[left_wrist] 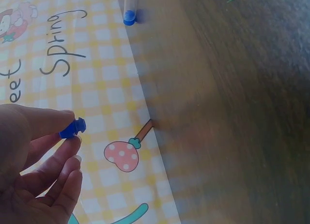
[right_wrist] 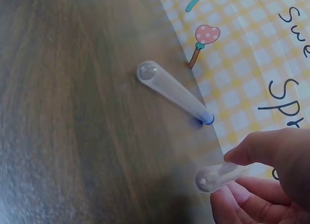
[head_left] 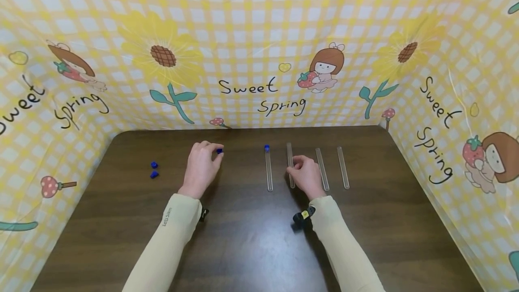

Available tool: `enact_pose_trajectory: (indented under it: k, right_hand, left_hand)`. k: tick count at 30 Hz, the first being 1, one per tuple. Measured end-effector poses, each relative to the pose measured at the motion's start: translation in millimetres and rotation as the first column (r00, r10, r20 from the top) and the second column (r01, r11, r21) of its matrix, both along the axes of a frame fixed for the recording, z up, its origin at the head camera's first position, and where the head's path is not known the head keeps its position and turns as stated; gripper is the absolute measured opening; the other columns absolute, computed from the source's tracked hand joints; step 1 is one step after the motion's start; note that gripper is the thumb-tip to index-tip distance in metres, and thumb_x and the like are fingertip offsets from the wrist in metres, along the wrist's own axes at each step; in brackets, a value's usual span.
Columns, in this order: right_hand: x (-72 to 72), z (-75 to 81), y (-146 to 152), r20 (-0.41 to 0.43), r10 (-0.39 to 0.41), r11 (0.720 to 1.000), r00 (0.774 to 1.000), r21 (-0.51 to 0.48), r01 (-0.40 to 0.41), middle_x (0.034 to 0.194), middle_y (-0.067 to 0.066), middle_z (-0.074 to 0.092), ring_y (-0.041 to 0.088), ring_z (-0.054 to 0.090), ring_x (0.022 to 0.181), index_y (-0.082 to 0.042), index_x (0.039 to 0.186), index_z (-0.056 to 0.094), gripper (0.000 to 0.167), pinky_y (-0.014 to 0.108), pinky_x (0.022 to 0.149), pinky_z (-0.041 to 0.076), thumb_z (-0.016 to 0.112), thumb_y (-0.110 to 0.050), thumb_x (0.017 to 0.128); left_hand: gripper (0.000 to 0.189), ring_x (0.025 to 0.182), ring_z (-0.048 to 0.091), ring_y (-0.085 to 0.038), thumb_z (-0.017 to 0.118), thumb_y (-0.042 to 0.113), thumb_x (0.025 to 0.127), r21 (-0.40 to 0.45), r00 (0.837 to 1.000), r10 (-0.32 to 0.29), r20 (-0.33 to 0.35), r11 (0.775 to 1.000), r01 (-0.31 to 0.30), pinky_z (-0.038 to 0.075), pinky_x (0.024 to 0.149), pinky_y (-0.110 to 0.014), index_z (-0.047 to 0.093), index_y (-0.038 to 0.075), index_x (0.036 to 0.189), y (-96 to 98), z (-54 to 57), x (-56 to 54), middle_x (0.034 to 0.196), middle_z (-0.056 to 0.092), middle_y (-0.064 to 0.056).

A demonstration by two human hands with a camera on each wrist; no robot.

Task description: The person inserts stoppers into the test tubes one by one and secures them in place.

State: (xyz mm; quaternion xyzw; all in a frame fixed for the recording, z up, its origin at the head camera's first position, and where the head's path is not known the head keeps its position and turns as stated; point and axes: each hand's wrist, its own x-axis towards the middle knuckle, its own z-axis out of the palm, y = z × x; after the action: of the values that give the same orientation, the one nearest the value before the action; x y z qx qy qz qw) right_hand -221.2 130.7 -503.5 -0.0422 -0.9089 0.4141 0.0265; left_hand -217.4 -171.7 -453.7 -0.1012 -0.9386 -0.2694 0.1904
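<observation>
Between thumb and fingertips my left hand pinches a small blue stopper, its ridged end pointing outward. My right hand grips a clear test tube by its middle, thumb on one side and fingers on the other; the rounded end of this tube faces the right wrist camera. Left of it lies a capped test tube with a blue stopper in its far end. Two uncapped tubes lie right of the hand, the nearer tube partly behind it and the other tube farther right.
Two loose blue stoppers, one stopper just beyond the other stopper, lie on the left of the dark wooden table. A yellow checked cloth with printed flowers and words walls the table at the back and both sides.
</observation>
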Motion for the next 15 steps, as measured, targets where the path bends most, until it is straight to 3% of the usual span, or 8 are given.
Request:
enact_pose_trajectory:
  k: [15]
  right_hand:
    - [2.0, 8.5, -4.9, 0.027, 0.017, 0.999, 0.999, -0.040, -0.016, 0.084, 0.004, 0.066, 0.021, 0.059, 0.069, -0.005, 0.126, 0.069, 0.038, 0.034, 0.060, 0.048, 0.076, -0.016, 0.090]
  left_hand:
    - [0.022, 0.097, 0.056, -0.033, 0.073, 0.009, 0.095, 0.049, 1.000, -0.010, 0.003, 0.999, 0.010, 0.049, 0.083, -0.045, 0.074, -0.001, 0.115, 7.3, 4.8, -0.6, 0.105, 0.069, -0.017]
